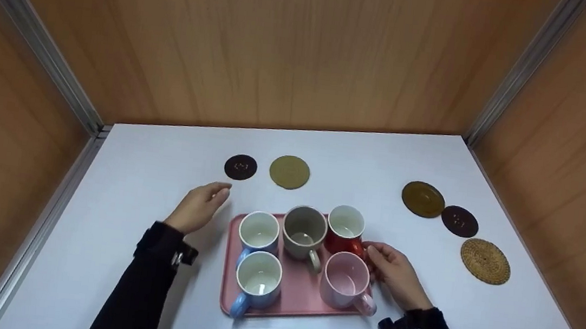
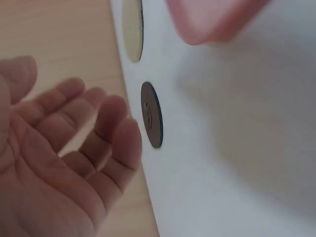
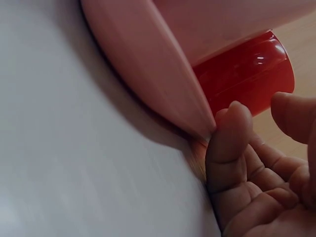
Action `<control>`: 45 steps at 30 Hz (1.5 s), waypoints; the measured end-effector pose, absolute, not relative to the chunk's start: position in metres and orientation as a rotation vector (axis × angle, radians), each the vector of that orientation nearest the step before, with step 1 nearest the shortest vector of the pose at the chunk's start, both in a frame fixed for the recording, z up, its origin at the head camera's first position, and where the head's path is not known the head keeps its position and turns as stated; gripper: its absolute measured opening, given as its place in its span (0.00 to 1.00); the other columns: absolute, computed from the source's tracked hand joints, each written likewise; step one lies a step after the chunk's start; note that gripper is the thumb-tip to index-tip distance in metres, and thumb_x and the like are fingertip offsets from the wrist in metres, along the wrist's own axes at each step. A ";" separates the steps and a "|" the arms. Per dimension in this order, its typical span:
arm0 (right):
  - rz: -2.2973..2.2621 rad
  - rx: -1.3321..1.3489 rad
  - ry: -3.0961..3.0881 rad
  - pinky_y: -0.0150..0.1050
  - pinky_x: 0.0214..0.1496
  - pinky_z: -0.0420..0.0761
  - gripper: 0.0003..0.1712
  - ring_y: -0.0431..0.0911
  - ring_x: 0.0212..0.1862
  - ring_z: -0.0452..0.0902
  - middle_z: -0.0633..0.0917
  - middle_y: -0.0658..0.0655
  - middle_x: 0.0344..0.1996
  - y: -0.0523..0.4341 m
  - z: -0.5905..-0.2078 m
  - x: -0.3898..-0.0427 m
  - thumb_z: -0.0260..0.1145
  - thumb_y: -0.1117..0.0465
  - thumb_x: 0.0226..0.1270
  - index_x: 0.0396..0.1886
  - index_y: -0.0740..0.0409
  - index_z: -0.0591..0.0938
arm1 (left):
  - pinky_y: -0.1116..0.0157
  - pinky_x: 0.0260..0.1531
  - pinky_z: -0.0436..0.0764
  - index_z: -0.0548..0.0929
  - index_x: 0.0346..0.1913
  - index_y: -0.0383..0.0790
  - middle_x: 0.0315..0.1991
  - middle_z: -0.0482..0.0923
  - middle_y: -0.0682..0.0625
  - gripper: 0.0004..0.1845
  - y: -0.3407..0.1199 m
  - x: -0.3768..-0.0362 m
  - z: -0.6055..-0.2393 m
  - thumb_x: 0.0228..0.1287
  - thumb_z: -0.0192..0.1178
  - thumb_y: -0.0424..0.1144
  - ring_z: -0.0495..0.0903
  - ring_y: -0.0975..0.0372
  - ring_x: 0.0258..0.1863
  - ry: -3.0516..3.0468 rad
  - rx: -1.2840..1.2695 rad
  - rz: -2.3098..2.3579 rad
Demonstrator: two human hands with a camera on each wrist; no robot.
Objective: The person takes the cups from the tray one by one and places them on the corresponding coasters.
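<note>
A pink tray [image 1: 296,297] bears several mugs. Two light blue mugs, one behind the other [image 1: 259,230] and one in front [image 1: 264,295], stand on its left side. A taller grey-green mug [image 1: 292,247] is at the back middle, with a red mug [image 1: 338,243] to its right and a pink mug [image 1: 331,293] in front of that. My right hand [image 1: 393,270] is at the tray's right edge beside the red mug's handle, fingertips at the rim and thumb apart from them. Left of the tray, my left hand [image 1: 198,206] hovers with loosely bent fingers, holding nothing.
Beyond my left hand lie a dark round coaster [image 1: 241,167] and an olive one [image 1: 289,172]. Along the right side are a brown coaster [image 1: 423,199], another dark coaster [image 1: 459,221] and a woven coaster [image 1: 485,261]. Wood-patterned panels [image 1: 305,51] enclose the white table [image 1: 151,166].
</note>
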State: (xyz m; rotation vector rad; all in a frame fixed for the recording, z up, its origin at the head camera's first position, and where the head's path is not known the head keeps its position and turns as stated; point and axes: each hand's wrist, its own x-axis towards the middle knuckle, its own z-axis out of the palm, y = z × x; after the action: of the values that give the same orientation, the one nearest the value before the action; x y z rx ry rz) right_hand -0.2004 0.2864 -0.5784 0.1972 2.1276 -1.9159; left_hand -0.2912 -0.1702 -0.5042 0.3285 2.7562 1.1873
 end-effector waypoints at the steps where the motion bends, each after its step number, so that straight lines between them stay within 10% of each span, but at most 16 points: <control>1: -1.912 0.207 2.128 0.31 0.39 0.80 0.28 0.44 0.39 0.78 0.85 0.51 0.41 0.288 -0.579 -0.200 0.64 0.44 0.82 0.69 0.58 0.80 | 0.41 0.77 0.69 0.73 0.76 0.32 0.74 0.74 0.33 0.27 -0.174 -0.277 -0.507 0.88 0.46 0.47 0.71 0.40 0.77 2.754 0.279 1.210; 10: -1.920 0.259 2.151 0.32 0.40 0.80 0.29 0.45 0.41 0.78 0.86 0.52 0.42 0.295 -0.576 -0.201 0.64 0.44 0.82 0.70 0.59 0.79 | 0.51 0.51 0.86 0.75 0.76 0.35 0.64 0.85 0.39 0.29 -0.155 -0.187 -0.531 0.83 0.57 0.50 0.85 0.55 0.48 2.739 0.092 1.222; 18: -1.914 0.272 2.138 0.33 0.42 0.82 0.29 0.45 0.43 0.79 0.87 0.52 0.45 0.288 -0.577 -0.202 0.63 0.44 0.82 0.70 0.59 0.79 | 0.41 0.72 0.75 0.75 0.74 0.29 0.67 0.82 0.34 0.30 -0.137 -0.174 -0.547 0.80 0.62 0.47 0.79 0.41 0.70 2.899 0.128 1.050; 45: -2.012 0.326 2.080 0.36 0.47 0.86 0.30 0.46 0.46 0.83 0.89 0.55 0.49 0.286 -0.577 -0.202 0.59 0.46 0.85 0.73 0.63 0.74 | 0.42 0.67 0.79 0.83 0.67 0.34 0.60 0.88 0.39 0.22 -0.145 -0.167 -0.550 0.75 0.66 0.40 0.84 0.46 0.61 2.877 0.141 1.014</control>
State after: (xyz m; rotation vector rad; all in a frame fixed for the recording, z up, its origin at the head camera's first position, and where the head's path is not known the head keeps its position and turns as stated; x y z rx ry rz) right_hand -0.2016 0.2858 -0.5769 0.3256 2.0798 -2.0120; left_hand -0.1671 -0.1448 -0.5500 0.1407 2.8767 1.0144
